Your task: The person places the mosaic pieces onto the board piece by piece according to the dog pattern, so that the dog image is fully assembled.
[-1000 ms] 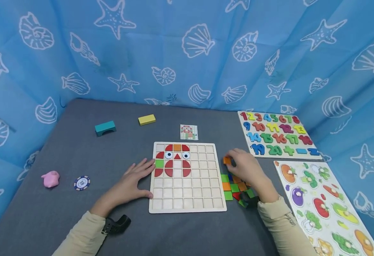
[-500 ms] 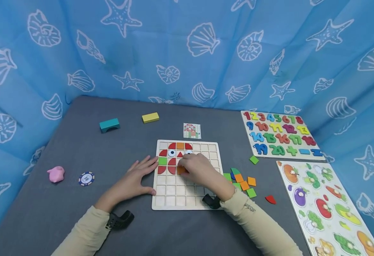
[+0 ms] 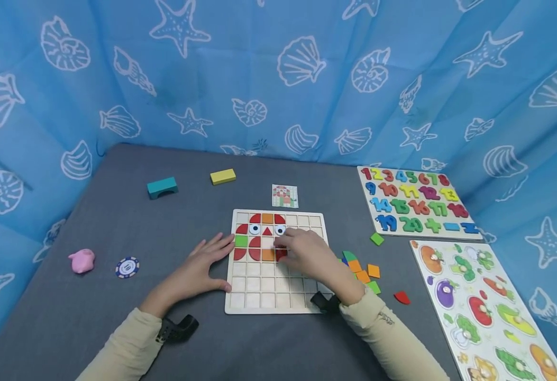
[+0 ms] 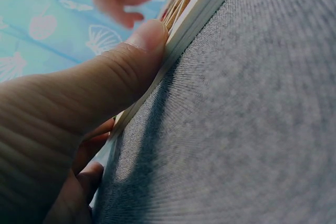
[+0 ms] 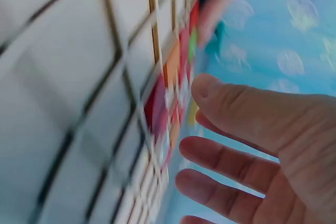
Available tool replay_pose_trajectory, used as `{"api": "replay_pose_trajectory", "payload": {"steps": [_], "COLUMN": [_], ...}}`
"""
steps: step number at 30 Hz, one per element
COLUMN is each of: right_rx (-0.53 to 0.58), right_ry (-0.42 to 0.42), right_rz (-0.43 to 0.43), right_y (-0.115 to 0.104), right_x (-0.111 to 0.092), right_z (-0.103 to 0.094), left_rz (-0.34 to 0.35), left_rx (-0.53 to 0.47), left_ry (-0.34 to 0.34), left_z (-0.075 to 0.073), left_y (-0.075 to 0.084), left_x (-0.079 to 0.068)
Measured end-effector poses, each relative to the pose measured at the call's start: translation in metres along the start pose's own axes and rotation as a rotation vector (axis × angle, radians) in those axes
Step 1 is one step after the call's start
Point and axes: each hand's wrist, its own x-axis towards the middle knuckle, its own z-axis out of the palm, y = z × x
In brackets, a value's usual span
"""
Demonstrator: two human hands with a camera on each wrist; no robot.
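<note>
My left hand [image 3: 196, 271] rests along the left edge of a wooden grid board [image 3: 268, 301], fingers spread. Its thumb [image 4: 118, 74] lies against the board's side in the left wrist view. Over the grid hovers my right hand [image 3: 309, 255], with no tile between its fingers; in the right wrist view its thumb and fingertips [image 5: 197, 148] are apart, close above the cells. Red, green, orange and round eye tiles fill the board's upper left part. An orange square tile [image 3: 268, 255] lies in the fourth row, beside a red tile [image 3: 282, 253] partly behind my fingertips.
Loose tiles [image 3: 363, 276] lie right of the board, a red piece [image 3: 402, 297] and a green square [image 3: 376, 238] apart. A pattern card [image 3: 285, 196] stands behind. Number [image 3: 421, 201] and vegetable puzzles [image 3: 485, 317] sit right; blocks [image 3: 162, 187], pink toy [image 3: 82, 261] and chip [image 3: 127, 268] left.
My right hand carried an orange square tile from the loose pile to the board and let it go in the fourth row, then drew back slightly right. My left hand stayed at the board's edge.
</note>
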Motion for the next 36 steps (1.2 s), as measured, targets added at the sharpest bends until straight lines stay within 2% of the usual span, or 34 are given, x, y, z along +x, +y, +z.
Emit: {"api": "replay_pose_trajectory", "payload": {"steps": [6,11,14,18,23,28,33,36], "right_rx": [-0.011,0.058,0.089,0.090,0.099,0.056,-0.011,-0.042], "right_ry": [0.082,0.081,0.065,0.079,0.093,0.091,0.063,0.074], "right_rz": [0.139,0.293,0.357,0.371,0.316,0.247,0.233,0.216], "right_y": [0.041,0.067,0.079,0.090,0.090,0.081,0.076,0.077], "right_x": [-0.051,-0.097,-0.112,-0.124,-0.127,-0.109,-0.090,-0.083], "right_z": [-0.016,-0.021,-0.019,-0.014,-0.004,0.003,0.005,0.005], "left_rz": [-0.001,-0.006,-0.009,0.000,-0.006,-0.007,0.016,0.021], "left_rx": [0.004,-0.001,0.001,0.012,0.024,0.028,0.032,0.024], "left_ry": [0.003,-0.011,-0.002,0.005,-0.014,-0.007,0.009,0.013], "left_z": [0.000,0.003,0.001,0.000,0.001,0.001,0.002,0.003], "left_y": [0.000,0.001,0.000,-0.001,-0.002,-0.003,-0.004,-0.004], "left_x": [0.000,-0.005,-0.005,-0.002,0.001,-0.001,0.000,0.001]}}
